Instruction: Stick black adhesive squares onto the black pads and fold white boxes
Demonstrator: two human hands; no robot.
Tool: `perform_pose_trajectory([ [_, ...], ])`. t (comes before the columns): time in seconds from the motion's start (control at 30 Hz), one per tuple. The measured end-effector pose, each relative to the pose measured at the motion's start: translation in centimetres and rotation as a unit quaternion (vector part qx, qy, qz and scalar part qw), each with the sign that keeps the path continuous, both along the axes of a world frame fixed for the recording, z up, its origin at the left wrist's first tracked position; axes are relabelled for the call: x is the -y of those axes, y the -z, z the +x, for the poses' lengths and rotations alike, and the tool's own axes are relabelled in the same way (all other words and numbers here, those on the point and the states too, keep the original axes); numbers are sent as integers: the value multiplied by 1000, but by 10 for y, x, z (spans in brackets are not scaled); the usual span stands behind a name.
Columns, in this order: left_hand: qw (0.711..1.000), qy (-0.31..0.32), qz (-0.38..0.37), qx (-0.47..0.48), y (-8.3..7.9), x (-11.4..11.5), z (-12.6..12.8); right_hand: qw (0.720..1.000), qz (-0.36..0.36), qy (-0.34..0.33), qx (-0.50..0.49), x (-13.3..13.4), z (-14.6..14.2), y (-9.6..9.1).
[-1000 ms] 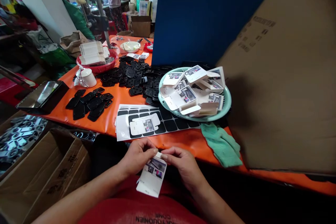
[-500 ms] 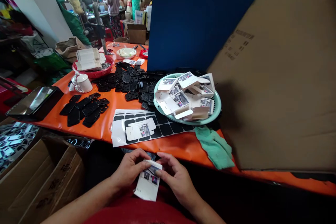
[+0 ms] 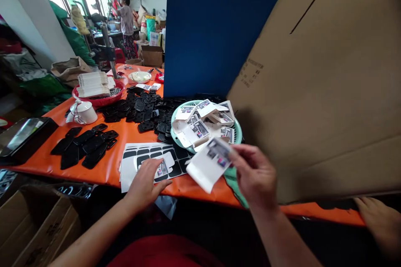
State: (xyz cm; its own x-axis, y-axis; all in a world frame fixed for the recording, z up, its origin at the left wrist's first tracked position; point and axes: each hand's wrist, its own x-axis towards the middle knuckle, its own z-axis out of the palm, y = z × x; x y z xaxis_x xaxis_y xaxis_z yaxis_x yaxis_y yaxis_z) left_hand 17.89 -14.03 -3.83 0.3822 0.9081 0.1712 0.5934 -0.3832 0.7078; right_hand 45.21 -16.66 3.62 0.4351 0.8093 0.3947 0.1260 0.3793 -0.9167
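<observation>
My right hand point(image 3: 255, 175) pinches a small white printed carton point(image 3: 210, 162) and holds it up just in front of the green basket point(image 3: 238, 134), which is heaped with similar cartons. My left hand point(image 3: 144, 183) rests with fingers stretched out on a flat unfolded carton point(image 3: 161, 166) lying on a white sheet of black stickers point(image 3: 131, 162) at the near edge of the orange table point(image 3: 125, 137).
Black plastic pieces lie in a small group point(image 3: 84, 148) at the left and a big pile point(image 3: 147, 106) further back. A white cup point(image 3: 82, 112), a red basket point(image 3: 97, 96), a green cloth point(image 3: 233, 181), a leaning cardboard sheet point(image 3: 316, 91), a blue panel point(image 3: 213, 29). Another person's hand point(image 3: 379, 221) at lower right.
My right hand has lifted the carton from my lap up toward the green basket. My left hand let go of it and reached onto the flat carton on the sticker sheet.
</observation>
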Motion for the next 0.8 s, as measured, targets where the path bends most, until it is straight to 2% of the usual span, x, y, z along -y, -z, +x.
perform_pose_trajectory([
  [0.1, 989, -4, 28, -148, 7, -25, 4, 986, 103, 128, -36, -45, 35, -21],
  [0.13, 982, -4, 27, -186, 10, -30, 5, 982, 108, 150, -36, -59, 44, -23],
  [0.2, 970, 3, 31, -240, 14, -37, 8, 978, 72, 193, 16, -81, 58, -16],
  [0.27, 963, 12, 40, -266, 17, -40, 11, 975, 16, 201, 88, -95, 67, -3],
  [0.33, 961, 12, 45, -274, 18, -41, 13, 970, -18, 199, 135, -98, 72, 10],
  [0.4, 960, -3, 45, -276, 16, -41, 13, 957, -20, 224, 181, -91, 71, 16],
  [0.47, 959, -21, 45, -280, 13, -40, 13, 933, 16, 263, 246, -77, 64, 14],
  [0.53, 959, -33, 47, -278, 8, -38, 12, 908, 85, 268, 309, -54, 47, 7],
  [0.6, 959, -34, 66, -272, 4, -34, 11, 904, 149, 198, 347, -28, 20, 2],
  [0.67, 956, -29, 107, -271, 0, -28, 11, 915, 169, 49, 363, -4, -12, 5],
  [0.73, 950, -19, 163, -267, -3, -20, 12, 923, 95, -114, 355, 13, -44, 18],
  [0.8, 941, -6, 223, -254, -4, -10, 13, 937, -6, -178, 302, 22, -71, 38],
])
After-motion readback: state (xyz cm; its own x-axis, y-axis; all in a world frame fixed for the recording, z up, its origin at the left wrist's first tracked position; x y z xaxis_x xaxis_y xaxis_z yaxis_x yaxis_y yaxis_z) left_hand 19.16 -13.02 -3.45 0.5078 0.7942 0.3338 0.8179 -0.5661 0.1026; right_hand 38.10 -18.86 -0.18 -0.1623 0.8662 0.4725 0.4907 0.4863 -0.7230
